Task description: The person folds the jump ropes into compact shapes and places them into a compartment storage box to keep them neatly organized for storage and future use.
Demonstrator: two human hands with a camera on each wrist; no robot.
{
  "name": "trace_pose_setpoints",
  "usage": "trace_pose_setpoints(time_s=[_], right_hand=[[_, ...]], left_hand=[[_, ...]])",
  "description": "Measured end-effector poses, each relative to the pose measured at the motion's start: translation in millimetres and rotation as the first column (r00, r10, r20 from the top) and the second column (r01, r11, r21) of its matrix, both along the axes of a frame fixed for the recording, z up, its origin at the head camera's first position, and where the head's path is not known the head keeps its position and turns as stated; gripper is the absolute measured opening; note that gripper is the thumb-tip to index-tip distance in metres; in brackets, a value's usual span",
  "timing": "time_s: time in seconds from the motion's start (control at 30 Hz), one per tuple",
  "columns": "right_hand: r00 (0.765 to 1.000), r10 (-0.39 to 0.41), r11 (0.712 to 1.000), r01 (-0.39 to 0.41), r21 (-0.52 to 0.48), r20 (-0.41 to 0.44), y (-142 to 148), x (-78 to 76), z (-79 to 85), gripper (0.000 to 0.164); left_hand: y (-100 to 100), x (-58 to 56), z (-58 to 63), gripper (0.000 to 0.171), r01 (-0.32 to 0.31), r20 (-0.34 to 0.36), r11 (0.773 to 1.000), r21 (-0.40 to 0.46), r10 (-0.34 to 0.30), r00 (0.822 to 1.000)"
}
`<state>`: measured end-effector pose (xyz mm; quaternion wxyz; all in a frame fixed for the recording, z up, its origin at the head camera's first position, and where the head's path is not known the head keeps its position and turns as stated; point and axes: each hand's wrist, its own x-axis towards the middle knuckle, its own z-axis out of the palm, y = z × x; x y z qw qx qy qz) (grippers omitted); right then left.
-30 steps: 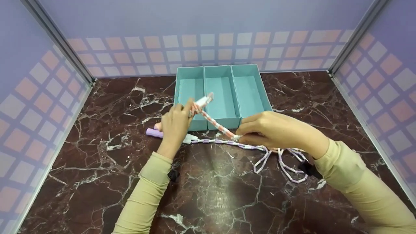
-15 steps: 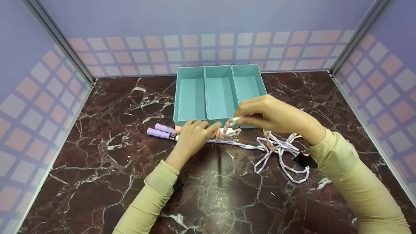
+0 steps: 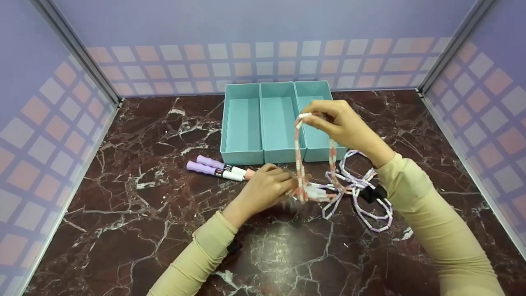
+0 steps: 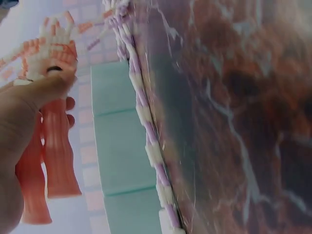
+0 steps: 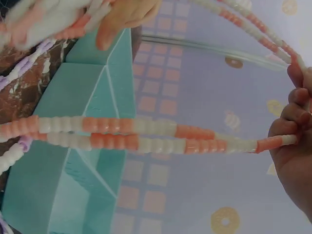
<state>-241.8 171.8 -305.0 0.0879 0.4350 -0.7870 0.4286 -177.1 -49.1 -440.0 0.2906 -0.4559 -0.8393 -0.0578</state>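
Observation:
My left hand point(image 3: 263, 190) grips the two orange handles point(image 4: 59, 151) of a beaded jump rope, low over the table. Orange and white beaded cord point(image 3: 298, 158) is bunched beside the handles' upper ends. Higher up, in front of the teal bins, my right hand point(image 3: 335, 119) pinches a doubled length of the same cord, which hangs down in a loop. The right wrist view shows its strands point(image 5: 109, 124) running to the curled fingers. A second jump rope with purple handles point(image 3: 205, 167) lies on the table, its purple and white cord point(image 3: 372, 226) loosely looped at the right.
Three teal bins point(image 3: 242, 158) stand side by side at the back, against the patterned wall point(image 3: 263, 24). The dark marbled table point(image 3: 156, 230) is bounded by panels on the left and right.
My right hand has risen, drawing the orange and white cord up into a tall loop. My left hand has moved right and toward me with the orange handles, uncovering more of the purple ones.

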Motion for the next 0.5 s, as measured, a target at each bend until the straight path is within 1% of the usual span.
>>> trace_pose_setpoints(time_s=[0.1,0.17,0.23,0.3,0.4,0.5], right_hand=[[0.997,-0.048,0.997,0.051,-0.051,0.066,4.3,-11.2,-11.7,0.017],[0.991,-0.071,0.994,0.080,-0.078,0.109,7.7,-18.3,-20.6,0.017],[0.986,-0.086,0.991,0.100,-0.093,0.143,10.5,-24.8,-30.5,0.018],[0.978,-0.102,0.988,0.121,-0.097,0.184,12.4,-30.2,-41.2,0.018],[0.958,-0.137,0.983,0.163,-0.084,0.250,13.6,-35.4,-58.6,0.019],[0.930,-0.177,0.977,0.205,-0.057,0.323,13.3,-35.7,-74.8,0.020]], left_hand=[[1.3,5.1,4.0,0.021,0.053,0.010,0.998,0.021,-0.053,0.999],[1.4,8.4,7.4,0.025,0.083,0.012,0.995,0.053,-0.084,0.996],[1.2,11.3,10.7,0.028,0.114,0.014,0.989,0.098,-0.116,0.993],[0.6,13.6,13.5,0.030,0.139,0.011,0.977,0.163,-0.143,0.990],[-0.9,15.9,17.9,0.031,0.153,-0.003,0.944,0.292,-0.159,0.987],[-4.0,16.3,22.8,0.032,0.129,-0.011,0.889,0.439,-0.138,0.990]])
